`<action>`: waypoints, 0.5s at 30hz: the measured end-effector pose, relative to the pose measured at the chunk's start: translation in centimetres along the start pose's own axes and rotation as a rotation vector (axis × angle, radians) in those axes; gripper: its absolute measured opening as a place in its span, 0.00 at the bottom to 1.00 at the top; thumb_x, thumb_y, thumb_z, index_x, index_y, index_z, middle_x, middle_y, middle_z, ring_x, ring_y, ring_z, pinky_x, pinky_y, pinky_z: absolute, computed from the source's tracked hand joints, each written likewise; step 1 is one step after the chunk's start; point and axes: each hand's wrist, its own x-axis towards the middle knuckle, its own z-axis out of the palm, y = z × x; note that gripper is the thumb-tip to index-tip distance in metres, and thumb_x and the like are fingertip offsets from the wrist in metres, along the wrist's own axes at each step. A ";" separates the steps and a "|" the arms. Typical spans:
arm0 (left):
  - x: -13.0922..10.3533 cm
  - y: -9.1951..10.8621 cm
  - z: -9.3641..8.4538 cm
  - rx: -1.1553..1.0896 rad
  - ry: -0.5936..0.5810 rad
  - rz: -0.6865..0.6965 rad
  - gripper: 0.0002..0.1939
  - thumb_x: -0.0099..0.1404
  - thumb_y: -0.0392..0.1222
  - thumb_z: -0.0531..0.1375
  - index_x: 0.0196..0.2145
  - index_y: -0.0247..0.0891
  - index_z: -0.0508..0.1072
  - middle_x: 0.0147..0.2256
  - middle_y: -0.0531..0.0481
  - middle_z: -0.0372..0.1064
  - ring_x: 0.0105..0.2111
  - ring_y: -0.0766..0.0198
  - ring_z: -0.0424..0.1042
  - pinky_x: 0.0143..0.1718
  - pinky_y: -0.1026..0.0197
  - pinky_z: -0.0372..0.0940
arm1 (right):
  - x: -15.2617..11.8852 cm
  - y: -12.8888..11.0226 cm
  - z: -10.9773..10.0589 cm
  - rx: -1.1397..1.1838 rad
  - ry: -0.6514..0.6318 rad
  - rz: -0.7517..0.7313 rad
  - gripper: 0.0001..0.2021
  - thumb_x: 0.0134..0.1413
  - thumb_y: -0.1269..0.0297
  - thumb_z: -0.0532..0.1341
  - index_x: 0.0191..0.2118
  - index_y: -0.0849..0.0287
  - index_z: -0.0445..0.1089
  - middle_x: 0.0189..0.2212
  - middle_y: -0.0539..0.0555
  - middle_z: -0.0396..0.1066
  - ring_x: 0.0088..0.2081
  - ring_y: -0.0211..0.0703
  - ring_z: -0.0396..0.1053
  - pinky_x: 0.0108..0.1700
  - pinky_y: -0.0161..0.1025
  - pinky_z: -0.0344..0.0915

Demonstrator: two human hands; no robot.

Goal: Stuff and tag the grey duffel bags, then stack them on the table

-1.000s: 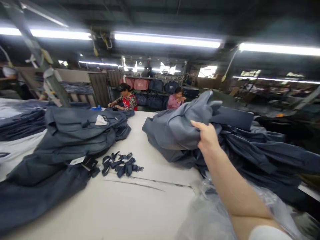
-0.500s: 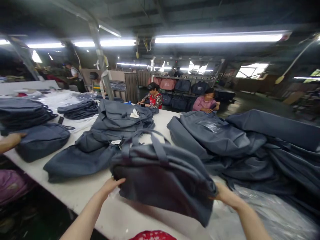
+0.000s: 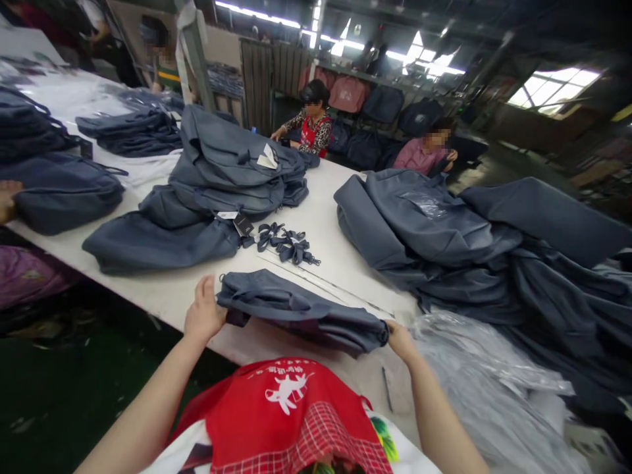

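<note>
A dark blue-grey bag (image 3: 301, 313) with handles is held low over the near part of the white table, its body flattened towards me. My left hand (image 3: 203, 313) grips its left end, and part of the fingers is hidden behind the fabric. At the opposite end, my right hand (image 3: 401, 340) is closed on the bag's corner. Just beyond the bag lies a bunch of dark straps with metal clips (image 3: 291, 247). Left of these, a stack of matching bags (image 3: 232, 164) carries white and black hang tags (image 3: 241, 224).
To the right, a large heap of blue-grey bags (image 3: 429, 230) lies behind clear plastic sheeting (image 3: 474, 368). Another person's hand (image 3: 7, 201) touches a bag (image 3: 69, 191) at the far left. Two people sit beyond the white table (image 3: 326, 191). A purple bundle (image 3: 29, 276) sits below the table's left edge.
The bag has come down and tipped from upright to nearly flat, with both hands still on its ends. My view has tilted downward, and the straps behind the bag now show.
</note>
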 end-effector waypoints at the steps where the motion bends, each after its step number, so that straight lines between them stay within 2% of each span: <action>1: 0.2 0.3 -0.7 0.059 0.002 0.089 0.35 0.60 0.42 0.58 0.63 0.41 0.53 0.61 0.38 0.56 0.47 0.48 0.71 0.44 0.52 0.66 | 0.6 -0.6 -0.1 -0.003 0.044 0.011 0.17 0.34 0.68 0.55 0.32 0.59 0.76 0.34 0.58 0.77 0.40 0.54 0.73 0.46 0.49 0.67; 3: 0.7 1.3 -1.6 0.152 0.005 0.204 0.28 0.60 0.41 0.57 0.58 0.44 0.62 0.56 0.44 0.63 0.45 0.51 0.72 0.40 0.56 0.66 | 1.9 -2.6 -0.4 -0.001 0.147 0.027 0.20 0.37 0.68 0.53 0.38 0.61 0.76 0.38 0.60 0.76 0.43 0.55 0.72 0.49 0.51 0.66; 6: 1.6 3.6 -1.8 0.204 0.047 0.232 0.17 0.62 0.45 0.56 0.49 0.42 0.70 0.45 0.47 0.71 0.40 0.53 0.73 0.35 0.58 0.64 | 2.8 -7.5 -1.3 0.040 0.264 -0.027 0.25 0.44 0.70 0.50 0.49 0.61 0.71 0.48 0.59 0.73 0.50 0.50 0.69 0.55 0.49 0.63; 7: 1.8 4.5 -1.6 0.204 0.056 0.255 0.16 0.63 0.47 0.55 0.46 0.41 0.72 0.44 0.47 0.72 0.39 0.54 0.73 0.34 0.58 0.64 | 2.7 -9.6 -1.5 0.063 0.266 -0.088 0.25 0.47 0.69 0.50 0.52 0.59 0.69 0.50 0.57 0.71 0.51 0.47 0.68 0.56 0.46 0.62; 8: 2.0 5.4 -1.3 0.197 0.059 0.286 0.15 0.64 0.48 0.54 0.44 0.41 0.73 0.43 0.48 0.72 0.38 0.55 0.73 0.34 0.59 0.64 | 2.4 -11.9 -1.5 0.095 0.234 -0.214 0.23 0.50 0.68 0.51 0.53 0.58 0.68 0.51 0.57 0.70 0.52 0.47 0.67 0.57 0.46 0.61; 10: 2.1 7.4 -0.8 0.180 0.043 0.341 0.15 0.65 0.50 0.53 0.41 0.42 0.74 0.43 0.48 0.72 0.37 0.55 0.73 0.34 0.59 0.63 | 1.4 -16.1 -1.0 0.096 0.085 -0.424 0.19 0.54 0.64 0.55 0.52 0.55 0.68 0.49 0.56 0.71 0.51 0.47 0.67 0.57 0.47 0.61; 12: 2.0 9.1 -0.5 0.161 -0.023 0.391 0.15 0.64 0.49 0.53 0.41 0.41 0.75 0.42 0.48 0.73 0.37 0.55 0.73 0.33 0.59 0.63 | 0.7 -19.1 0.4 0.015 0.027 -0.515 0.21 0.49 0.60 0.63 0.51 0.56 0.69 0.50 0.56 0.70 0.51 0.49 0.66 0.57 0.48 0.60; 15: 2.1 10.5 -0.8 0.066 -0.187 0.480 0.13 0.61 0.45 0.55 0.40 0.41 0.76 0.41 0.47 0.74 0.40 0.53 0.73 0.37 0.59 0.63 | 0.9 -20.7 2.6 0.007 0.127 -0.435 0.24 0.42 0.62 0.68 0.48 0.59 0.67 0.46 0.57 0.69 0.47 0.49 0.66 0.53 0.49 0.62</action>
